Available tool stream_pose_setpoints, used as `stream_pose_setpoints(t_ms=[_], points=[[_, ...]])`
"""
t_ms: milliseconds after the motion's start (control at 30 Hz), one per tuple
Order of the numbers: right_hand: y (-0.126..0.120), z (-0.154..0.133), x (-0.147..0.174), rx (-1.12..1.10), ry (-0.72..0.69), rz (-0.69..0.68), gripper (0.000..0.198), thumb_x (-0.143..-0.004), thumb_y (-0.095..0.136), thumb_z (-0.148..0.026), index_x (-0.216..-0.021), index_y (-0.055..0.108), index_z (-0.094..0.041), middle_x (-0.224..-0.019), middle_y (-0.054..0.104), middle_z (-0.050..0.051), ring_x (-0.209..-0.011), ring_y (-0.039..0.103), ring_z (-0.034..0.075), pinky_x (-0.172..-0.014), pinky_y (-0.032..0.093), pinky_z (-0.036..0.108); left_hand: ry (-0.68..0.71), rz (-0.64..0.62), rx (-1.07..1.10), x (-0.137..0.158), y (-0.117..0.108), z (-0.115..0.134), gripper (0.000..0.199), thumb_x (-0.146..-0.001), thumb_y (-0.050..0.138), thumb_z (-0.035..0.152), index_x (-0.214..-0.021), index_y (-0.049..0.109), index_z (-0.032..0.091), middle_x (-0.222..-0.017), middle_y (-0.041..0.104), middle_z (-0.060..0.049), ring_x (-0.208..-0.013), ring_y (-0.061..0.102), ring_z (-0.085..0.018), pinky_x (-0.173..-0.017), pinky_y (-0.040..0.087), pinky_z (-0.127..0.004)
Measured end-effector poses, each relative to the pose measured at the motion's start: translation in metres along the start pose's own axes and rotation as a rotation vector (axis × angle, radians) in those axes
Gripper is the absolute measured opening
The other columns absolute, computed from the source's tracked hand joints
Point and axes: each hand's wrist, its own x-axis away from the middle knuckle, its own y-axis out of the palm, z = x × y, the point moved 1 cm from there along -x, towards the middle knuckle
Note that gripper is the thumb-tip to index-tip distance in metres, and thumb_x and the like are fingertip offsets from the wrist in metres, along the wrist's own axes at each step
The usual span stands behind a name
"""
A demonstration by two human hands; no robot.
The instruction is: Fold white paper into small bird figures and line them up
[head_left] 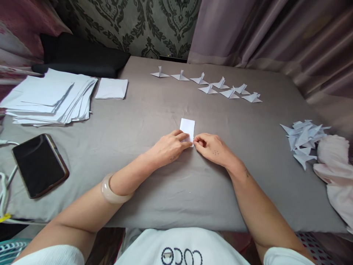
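A small folded sheet of white paper (188,126) lies on the grey cloth in front of me, taller than it is wide. My left hand (172,147) holds its lower left part down, with fingers bent over the paper and the thumb side close to the bottom right corner. At that same corner, my right hand (211,147) has its thumb and index finger pinched together on the paper's edge, the other fingers curled in. The hands almost meet there, and the left fingers hide part of the lower half of the sheet.
Several folded paper birds (202,79) stand in rows at the back. More lie in a heap (305,138) at the right, beside pale pink cloth (335,165). On the left are a stack of large sheets (49,95), smaller squares (111,88) and a phone (40,165) with white cables.
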Motion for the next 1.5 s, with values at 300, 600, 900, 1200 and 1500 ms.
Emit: stream_pose_setpoints(t_ms=[300, 600, 900, 1200, 1500], points=[[-0.002, 0.002, 0.011, -0.09, 0.047, -0.196, 0.013, -0.074, 0.049, -0.021, -0.073, 0.062, -0.022, -0.062, 0.053, -0.004, -0.056, 0.043, 0.01, -0.053, 0.034, 0.023, -0.014, -0.001, 0.037, 0.0, -0.003, 0.001, 0.036, -0.093, 0.039, 0.012, -0.117, 0.064, 0.02, -0.117, 0.061, -0.011, -0.106, 0.054, -0.024, -0.082, 0.051, -0.033], [0.007, 0.003, 0.015, -0.091, 0.038, -0.007, 0.021, -0.073, 0.048, -0.018, -0.079, 0.067, -0.022, -0.063, 0.057, -0.003, -0.058, 0.048, 0.011, -0.058, 0.038, 0.024, -0.041, 0.012, 0.073, -0.001, -0.003, 0.0, 0.033, -0.094, 0.04, 0.014, -0.112, 0.067, 0.021, -0.115, 0.063, -0.009, -0.105, 0.055, -0.024, -0.082, 0.052, -0.033], [0.008, 0.002, 0.02, -0.107, 0.033, 0.034, 0.023, -0.072, 0.049, -0.017, -0.082, 0.069, -0.022, -0.07, 0.06, -0.002, -0.058, 0.048, 0.01, -0.058, 0.038, 0.024, -0.021, 0.054, 0.089, 0.0, -0.001, -0.002, 0.032, -0.094, 0.042, 0.014, -0.111, 0.068, 0.022, -0.115, 0.064, -0.008, -0.104, 0.056, -0.022, -0.084, 0.051, -0.033], [0.013, 0.0, 0.022, -0.104, 0.051, 0.114, 0.027, -0.076, 0.048, -0.018, -0.089, 0.07, -0.023, -0.078, 0.062, -0.002, -0.058, 0.048, 0.009, -0.061, 0.04, 0.024, -0.011, 0.061, 0.087, 0.0, 0.0, -0.003, 0.033, -0.095, 0.041, 0.015, -0.11, 0.069, 0.021, -0.114, 0.065, -0.008, -0.102, 0.056, -0.023, -0.084, 0.051, -0.033], [0.014, 0.001, 0.021, -0.092, 0.03, 0.147, 0.024, -0.077, 0.049, -0.017, -0.085, 0.071, -0.023, -0.077, 0.062, -0.002, -0.058, 0.05, 0.009, -0.061, 0.041, 0.024, -0.004, 0.056, 0.055, 0.001, -0.001, -0.001, 0.033, -0.095, 0.041, 0.015, -0.114, 0.067, 0.022, -0.112, 0.064, -0.009, -0.101, 0.056, -0.022, -0.083, 0.051, -0.032]])
